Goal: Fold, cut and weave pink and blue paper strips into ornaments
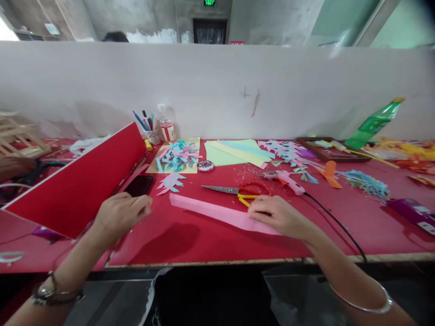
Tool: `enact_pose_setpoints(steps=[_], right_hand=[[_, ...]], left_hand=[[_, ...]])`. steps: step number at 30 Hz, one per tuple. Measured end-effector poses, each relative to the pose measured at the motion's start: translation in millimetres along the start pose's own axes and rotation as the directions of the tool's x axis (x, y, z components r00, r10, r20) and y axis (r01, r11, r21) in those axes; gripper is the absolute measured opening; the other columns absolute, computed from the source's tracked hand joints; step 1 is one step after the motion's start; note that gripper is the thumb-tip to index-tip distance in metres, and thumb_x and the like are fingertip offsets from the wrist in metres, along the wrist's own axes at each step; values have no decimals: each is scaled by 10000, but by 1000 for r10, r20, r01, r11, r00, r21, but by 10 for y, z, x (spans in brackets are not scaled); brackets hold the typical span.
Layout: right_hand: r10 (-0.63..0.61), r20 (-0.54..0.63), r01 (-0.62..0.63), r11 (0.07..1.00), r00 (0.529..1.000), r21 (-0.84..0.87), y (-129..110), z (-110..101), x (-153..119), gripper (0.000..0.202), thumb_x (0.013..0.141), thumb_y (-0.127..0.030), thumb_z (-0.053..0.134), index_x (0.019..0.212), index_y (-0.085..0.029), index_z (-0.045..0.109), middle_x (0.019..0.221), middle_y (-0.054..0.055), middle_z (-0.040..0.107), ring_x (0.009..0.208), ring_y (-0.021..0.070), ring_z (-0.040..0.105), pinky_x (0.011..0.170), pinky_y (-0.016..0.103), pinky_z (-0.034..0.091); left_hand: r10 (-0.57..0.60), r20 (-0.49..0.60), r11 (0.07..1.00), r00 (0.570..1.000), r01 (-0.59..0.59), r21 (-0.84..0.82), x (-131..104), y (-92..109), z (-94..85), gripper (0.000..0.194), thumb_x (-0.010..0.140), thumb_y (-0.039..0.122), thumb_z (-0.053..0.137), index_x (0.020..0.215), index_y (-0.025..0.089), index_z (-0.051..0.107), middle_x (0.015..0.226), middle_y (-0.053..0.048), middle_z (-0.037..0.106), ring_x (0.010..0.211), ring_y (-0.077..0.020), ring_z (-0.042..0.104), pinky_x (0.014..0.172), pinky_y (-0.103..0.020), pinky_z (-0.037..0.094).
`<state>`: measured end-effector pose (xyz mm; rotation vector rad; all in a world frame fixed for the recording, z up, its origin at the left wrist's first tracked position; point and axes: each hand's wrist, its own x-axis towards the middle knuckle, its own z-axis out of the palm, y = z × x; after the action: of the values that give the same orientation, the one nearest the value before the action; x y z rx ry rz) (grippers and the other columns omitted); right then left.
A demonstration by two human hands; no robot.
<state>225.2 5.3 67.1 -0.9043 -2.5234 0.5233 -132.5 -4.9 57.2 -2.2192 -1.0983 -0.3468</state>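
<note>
My right hand [277,215] pinches a long pink paper strip [210,212] near its right end, and the strip stretches leftward just over the red table. My left hand [120,215] is raised left of the strip's far end, apart from it, its fingers curled together; whether they hold anything small is hidden. Scissors [234,190] with red and yellow handles lie open behind the strip. Behind them to the right rests a pink glue gun [287,180]. A woven pink and blue paper piece [171,182] lies beyond the strip's left end.
A red board [84,181] leans at the left, near a black phone [140,184]. Folded paper pieces [178,155], a round tin [205,166] and paper sheets [224,154] lie farther back. A green bottle [374,124] tilts over a tray [356,156]. Another person's hand [15,169] shows far left.
</note>
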Motion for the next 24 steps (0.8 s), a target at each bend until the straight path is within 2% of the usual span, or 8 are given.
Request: enact_pose_setpoints(steps=[2,4,5,7,10,14,19,24], right_hand=[[-74,35,75,997,997,-2,-69,52,84,290,874,-307,387,715,-176,592,685,7,629,627,111,495,660,235,344],[-136,57,136,991,989,12,-135,90,171,264,871,-301,400,747,-182,601,709,-5,643,610,103,479,690,243,338],[-156,63,155,988,986,17,-159,97,206,252,869,-299,406,760,-184,602,716,-10,646,603,100,473,697,245,336],[-173,64,173,985,983,12,-186,89,250,243,868,-292,410,764,-184,601,716,-11,647,599,99,469,698,246,333],[-174,37,175,984,984,-41,-211,84,275,220,869,-250,405,771,-180,590,735,-7,645,623,97,482,741,255,323],[-167,-46,157,973,985,-171,-283,231,334,158,799,-161,424,686,-180,534,617,-21,580,579,95,454,754,271,310],[-232,-206,181,954,951,-240,-295,444,405,125,694,-136,418,582,-186,442,504,-34,477,485,89,372,602,234,301],[-205,-273,127,953,940,-277,-61,381,267,140,657,-110,411,541,-185,430,475,-38,437,476,85,354,563,221,287]], left_hand=[[-20,-9,986,1000,19,-166,201,262,-116,223,832,219,362,798,188,580,717,-25,640,654,-144,552,653,-267,368],[35,78,949,996,-8,-314,421,534,-217,288,828,352,399,1020,193,543,940,-51,624,861,-177,544,759,-297,364],[75,109,923,991,-28,-383,514,642,-249,322,823,382,415,1067,202,521,967,-48,611,884,-175,533,772,-295,354],[122,146,876,982,-37,-481,638,776,-273,236,846,347,400,928,214,576,843,-12,613,770,-140,530,720,-274,340],[122,157,849,980,-21,-529,686,817,-231,281,871,287,367,710,186,574,681,10,573,634,-116,478,628,-260,303],[125,121,830,985,-37,-557,667,830,-160,296,878,292,351,700,167,552,646,7,558,609,-117,456,597,-257,284],[120,112,807,987,-31,-589,647,853,-151,366,895,310,295,663,158,534,570,14,546,524,-100,444,571,-250,289],[63,176,788,982,59,-613,548,705,-110,326,886,302,320,693,167,545,623,12,601,551,-100,482,590,-235,316]])
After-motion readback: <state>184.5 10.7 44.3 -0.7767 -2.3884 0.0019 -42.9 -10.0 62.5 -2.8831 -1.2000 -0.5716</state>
